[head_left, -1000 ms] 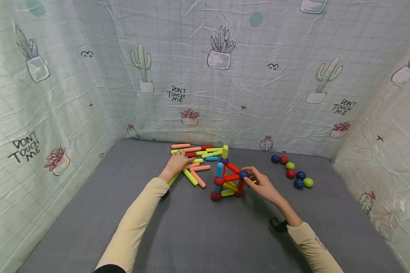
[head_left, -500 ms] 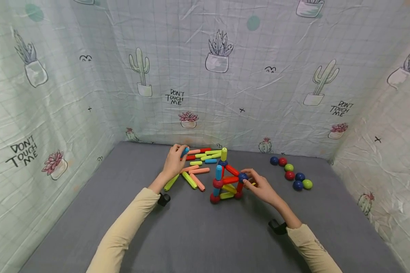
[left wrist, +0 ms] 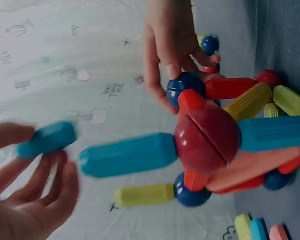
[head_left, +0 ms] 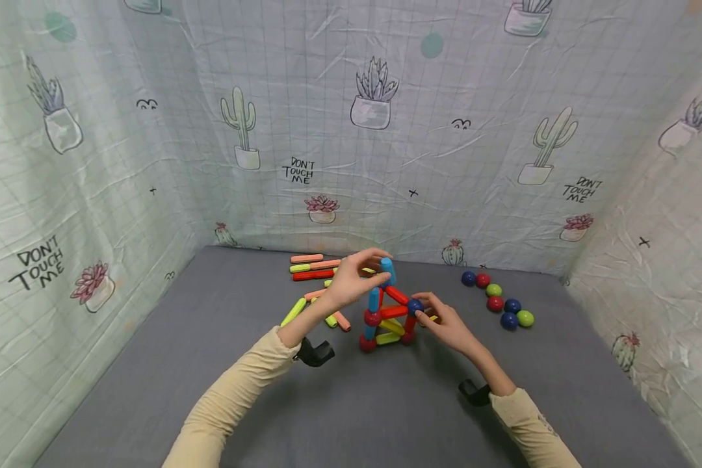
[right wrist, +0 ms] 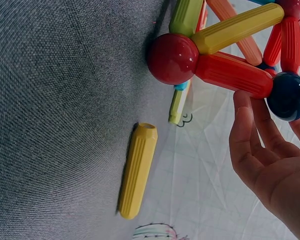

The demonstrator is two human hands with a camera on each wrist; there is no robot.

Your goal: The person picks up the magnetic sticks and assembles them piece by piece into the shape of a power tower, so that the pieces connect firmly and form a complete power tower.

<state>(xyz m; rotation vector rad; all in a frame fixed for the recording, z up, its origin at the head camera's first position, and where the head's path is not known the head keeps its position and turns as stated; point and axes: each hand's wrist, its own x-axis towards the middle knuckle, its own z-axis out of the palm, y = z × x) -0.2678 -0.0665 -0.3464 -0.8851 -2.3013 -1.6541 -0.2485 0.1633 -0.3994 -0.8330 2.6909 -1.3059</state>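
I judge rod-adding underway toward the counter's far edge: the left hand pinches a blue rod, needing careful alignment next, the right hand gripping the frame's navy ball.

Soft, even, moderate light fills the head view, leaving the printed curtain slightly greyer in the middle than at the left. Diffuse shadows lie beneath the sleeves toward the near edge of the grey tabletop. The wide lens stretches the curtain's prints at both sides. The left wrist view is dimmer and cooler: the left hand and its blue rod are blurred, the curtain soft. In the right wrist view the tabletop's weave is crisp, and small highlights glint on the navy ball.
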